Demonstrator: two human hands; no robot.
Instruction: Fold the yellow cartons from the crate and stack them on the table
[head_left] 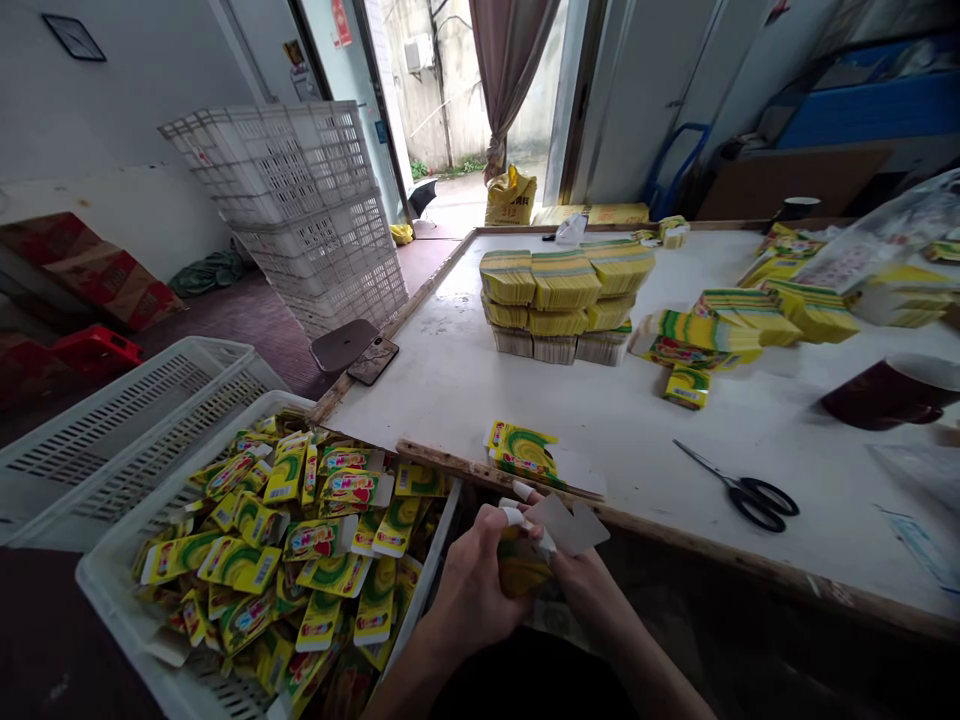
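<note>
Both hands are closed around one small yellow carton [523,577] in front of the table edge. Its pale flap [566,523] sticks out to the right. My left hand [472,570] grips the carton from the left, and my right hand [581,575] has its fingers on the flap side. White wraps cover several fingertips. Just beyond my hands, flat yellow-green cartons [523,450] lie at the edge of the table. To the left, a white plastic crate [105,575] is heaped with folded yellow cartons [319,537], some with end flaps open.
On the white table [450,400] are stacked bundles of flat cartons [559,290], black-handled scissors [750,495], a dark mug [885,390] and a phone [373,360]. More carton bundles [750,315] lie at right. Tall stacked crates [315,220] stand left, near an open doorway.
</note>
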